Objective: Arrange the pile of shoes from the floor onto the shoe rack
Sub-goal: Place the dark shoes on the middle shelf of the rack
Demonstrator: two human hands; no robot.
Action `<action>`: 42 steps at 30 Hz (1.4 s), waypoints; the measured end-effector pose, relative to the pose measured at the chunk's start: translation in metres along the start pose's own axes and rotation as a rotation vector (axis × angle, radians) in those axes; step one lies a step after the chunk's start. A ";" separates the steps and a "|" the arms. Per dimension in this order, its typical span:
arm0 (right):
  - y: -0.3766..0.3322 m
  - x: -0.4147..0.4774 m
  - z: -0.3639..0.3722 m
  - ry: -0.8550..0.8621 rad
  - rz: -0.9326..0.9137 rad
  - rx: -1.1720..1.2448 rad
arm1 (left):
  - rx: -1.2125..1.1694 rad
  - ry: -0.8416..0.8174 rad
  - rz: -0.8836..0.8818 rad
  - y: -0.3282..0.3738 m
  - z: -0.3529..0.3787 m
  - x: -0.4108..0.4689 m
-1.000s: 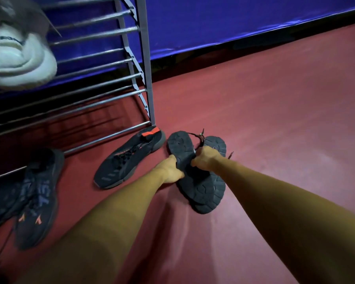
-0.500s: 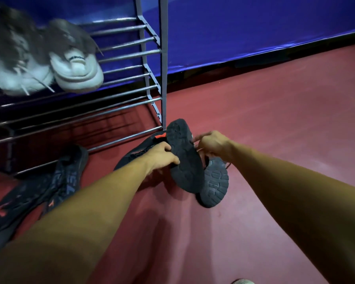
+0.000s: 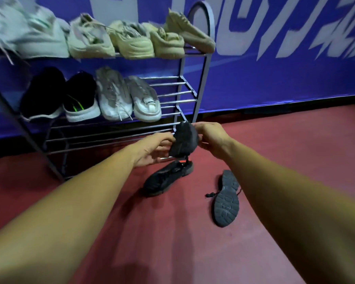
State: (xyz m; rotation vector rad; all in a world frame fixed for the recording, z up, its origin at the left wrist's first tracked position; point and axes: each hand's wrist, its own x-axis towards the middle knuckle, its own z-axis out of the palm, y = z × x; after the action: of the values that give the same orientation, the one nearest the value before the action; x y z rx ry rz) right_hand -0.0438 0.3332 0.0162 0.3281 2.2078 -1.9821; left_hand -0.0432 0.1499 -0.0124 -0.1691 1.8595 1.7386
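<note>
Both hands hold one dark sandal point(image 3: 183, 140) in the air, in front of the right end of the metal shoe rack point(image 3: 201, 64). My left hand point(image 3: 152, 149) grips its left side and my right hand point(image 3: 211, 138) grips its right side. The matching sandal point(image 3: 226, 198) lies sole-up on the red floor below my right arm. A black sneaker with an orange tab point(image 3: 167, 178) lies on the floor just under the held sandal.
The rack's top shelf carries several beige and pale sneakers point(image 3: 131, 39). The middle shelf holds black shoes point(image 3: 59, 97) and white sneakers point(image 3: 129, 97), with bare bars point(image 3: 172, 93) at its right end. The lower bars point(image 3: 111, 136) are bare. A blue banner wall point(image 3: 275, 68) stands behind.
The sandal has been lifted off the floor to the height of the lower shelf, leaving its partner lying sole-up. My view has tilted up, bringing the rack's upper shelves into sight.
</note>
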 end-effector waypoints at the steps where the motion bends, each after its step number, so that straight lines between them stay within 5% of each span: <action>1: -0.004 -0.002 0.006 0.004 -0.020 0.037 | -0.045 0.019 0.030 0.004 -0.003 -0.004; 11: -0.010 0.017 0.014 0.130 -0.191 -0.045 | -0.227 0.200 0.169 0.009 0.006 -0.014; 20: 0.006 0.046 0.013 0.281 -0.138 -0.101 | -0.440 0.289 0.216 0.013 0.005 0.006; 28: 0.011 0.045 0.001 0.135 -0.068 0.049 | -0.177 0.357 0.232 0.011 0.003 0.017; 36: 0.016 0.038 -0.032 -0.255 -0.003 -0.093 | -0.175 0.397 0.253 0.015 0.015 0.021; 42: 0.019 0.042 -0.027 -0.240 -0.080 -0.034 | -0.286 0.412 0.238 0.020 0.014 0.033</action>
State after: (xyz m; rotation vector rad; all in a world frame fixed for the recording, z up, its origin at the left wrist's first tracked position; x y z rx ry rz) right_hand -0.0781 0.3646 -0.0097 -0.0036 2.1295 -1.9062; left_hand -0.0755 0.1754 -0.0105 -0.4642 1.9618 2.2705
